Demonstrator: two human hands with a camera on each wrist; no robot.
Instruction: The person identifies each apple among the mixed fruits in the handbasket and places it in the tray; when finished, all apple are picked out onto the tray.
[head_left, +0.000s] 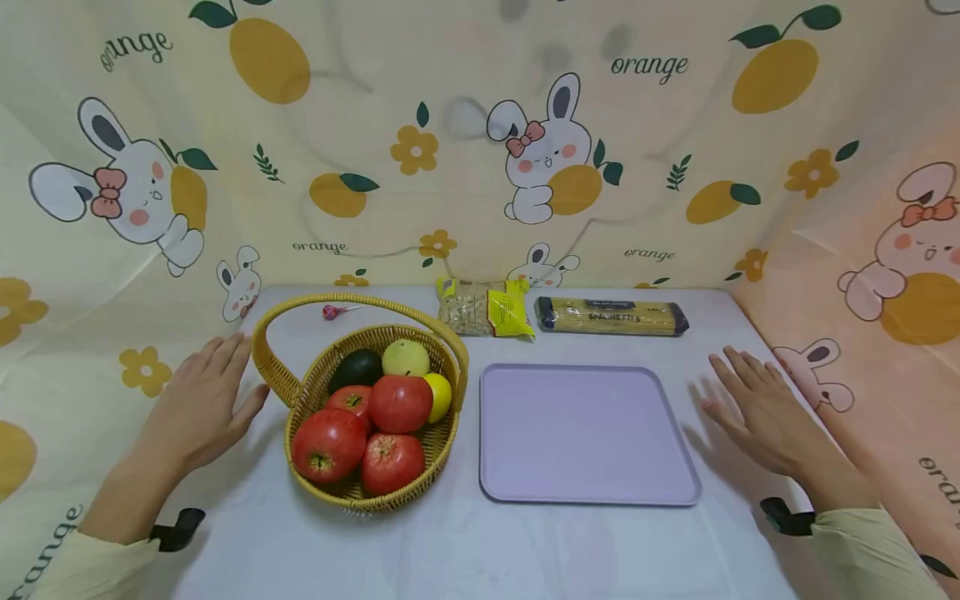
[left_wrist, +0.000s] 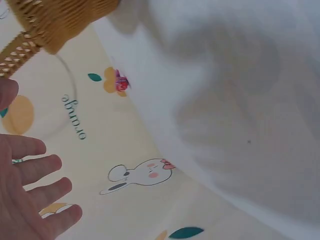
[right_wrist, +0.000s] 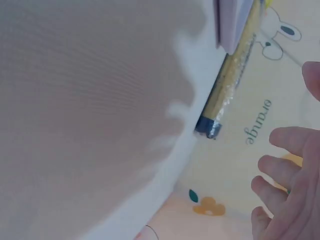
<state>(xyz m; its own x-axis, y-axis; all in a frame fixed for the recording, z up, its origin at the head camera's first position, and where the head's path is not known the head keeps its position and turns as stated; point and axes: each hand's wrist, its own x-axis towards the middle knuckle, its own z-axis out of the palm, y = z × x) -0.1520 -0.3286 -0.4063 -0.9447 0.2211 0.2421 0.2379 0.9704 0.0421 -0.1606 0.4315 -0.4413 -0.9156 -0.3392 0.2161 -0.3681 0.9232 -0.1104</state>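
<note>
Wicker basket (head_left: 444,442), sitting on the left side of the table (head_left: 375,558) just beside the left grip (head_left: 202,404), and loaded with fruit (head_left: 401,405). My guess: not much weight on its own, but that load should make it fairly heavy. The big red ones sit mostly in the front half, so I'd expect it to dip that way when lifted. The weave looks stiff with maybe a little give, and rough enough that slipping shouldn't be a problem. I'd grab the tall hoop handle (head_left: 276,371) at the top of its arch, or cup both sides from underneath if you don't trust it. The fruit looks smooth and firm, so it could roll and bruise; hold each one round its widest part. Left grip has its fingers extended, holding nothing; can't tell if it's brushing the handle. Right grip (head_left: 761,412) is extended and holding nothing too, near the lilac tray (head_left: 588,437).
</note>
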